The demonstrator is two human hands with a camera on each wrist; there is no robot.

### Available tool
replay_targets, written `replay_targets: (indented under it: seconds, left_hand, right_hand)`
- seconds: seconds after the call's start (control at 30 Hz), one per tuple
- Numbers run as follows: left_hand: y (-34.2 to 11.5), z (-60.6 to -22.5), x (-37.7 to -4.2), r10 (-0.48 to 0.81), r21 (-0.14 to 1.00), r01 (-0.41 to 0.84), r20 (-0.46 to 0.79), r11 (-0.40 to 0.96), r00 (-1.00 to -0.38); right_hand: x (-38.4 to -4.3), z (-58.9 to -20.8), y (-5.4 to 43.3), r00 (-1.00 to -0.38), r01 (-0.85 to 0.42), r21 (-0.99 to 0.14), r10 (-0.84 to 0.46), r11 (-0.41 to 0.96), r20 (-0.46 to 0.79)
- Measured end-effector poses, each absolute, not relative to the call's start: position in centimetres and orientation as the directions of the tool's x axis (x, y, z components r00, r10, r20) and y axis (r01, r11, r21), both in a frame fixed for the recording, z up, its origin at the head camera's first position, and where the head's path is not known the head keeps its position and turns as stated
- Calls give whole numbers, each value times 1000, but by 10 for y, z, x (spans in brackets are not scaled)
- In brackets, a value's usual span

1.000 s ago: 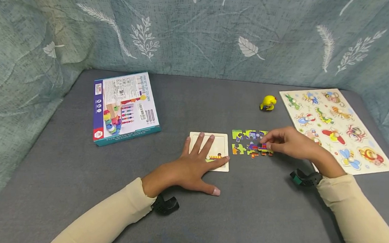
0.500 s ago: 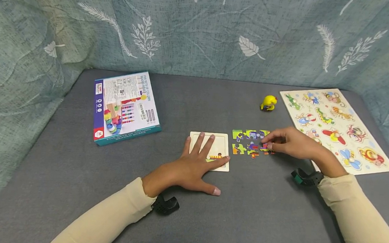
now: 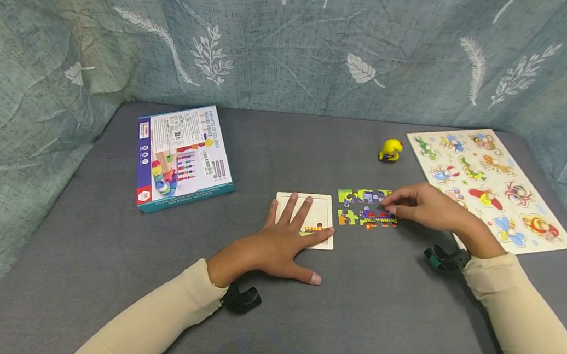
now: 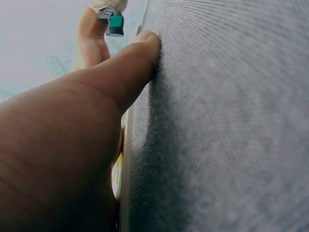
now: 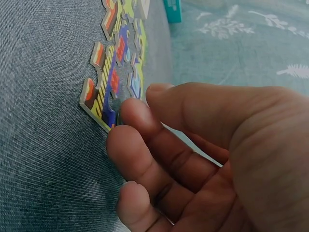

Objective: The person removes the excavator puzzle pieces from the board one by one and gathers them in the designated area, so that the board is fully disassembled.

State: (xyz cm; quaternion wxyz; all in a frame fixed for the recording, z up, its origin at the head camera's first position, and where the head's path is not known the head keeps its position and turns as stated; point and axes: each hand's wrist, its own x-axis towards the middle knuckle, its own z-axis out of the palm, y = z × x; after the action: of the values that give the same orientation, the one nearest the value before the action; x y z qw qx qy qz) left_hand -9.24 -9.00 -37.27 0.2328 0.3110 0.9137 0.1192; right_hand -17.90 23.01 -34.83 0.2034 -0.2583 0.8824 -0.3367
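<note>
My left hand [image 3: 280,248] lies spread over a small square wooden puzzle tray [image 3: 306,200], hiding much of it. A piece printed with a yellow-and-red strip shows inside the frame between my fingers. In the left wrist view my thumb [image 4: 130,63] rests on the grey cloth beside the tray. To the right of the tray lie several colourful jigsaw pieces [image 3: 372,215] in two rows. My right hand [image 3: 424,207] hovers at their right end, fingers loosely bent and fingertips right at the pieces. In the right wrist view nothing shows between its thumb [image 5: 161,92] and index fingertip.
A bead-set box [image 3: 183,159] lies at the back left. Behind the pieces stands a small yellow toy duck [image 3: 391,150]. A large insect puzzle board [image 3: 490,191] lies under and behind my right wrist. A leaf-patterned curtain [image 3: 292,46] borders the back.
The right-hand piece, pinched and shifted right half a second ago, now lies against the lower row. My right fingers have lifted slightly off it. My left hand has not moved.
</note>
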Motion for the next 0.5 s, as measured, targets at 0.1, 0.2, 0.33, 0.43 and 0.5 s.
replay_targets:
  seconds: [0.1, 0.2, 0.33, 0.43, 0.5]
  left_hand:
    - [-90, -373, -92, 619, 367, 504, -357, 781, -699]
    - [-90, -372, -93, 612, 368, 495, -363, 787, -703]
    - [-88, -370, -94, 608, 364, 495, -344, 789, -716]
    - [-88, -369, -94, 610, 365, 499, -331, 786, -720]
    - [-89, -367, -94, 610, 370, 496, -328, 785, -721]
  right_hand:
    - [-179, -349, 230, -797, -309, -701, -577, 642, -177]
    - [-178, -351, 227, -811, -300, -712, -563, 635, -161]
    - [-177, -351, 222, -827, -304, -734, -550, 608, -113]
    - [-177, -349, 215, -841, -303, -748, -535, 591, -82]
    - [-176, -346, 209, -845, -306, -753, -531, 583, -67]
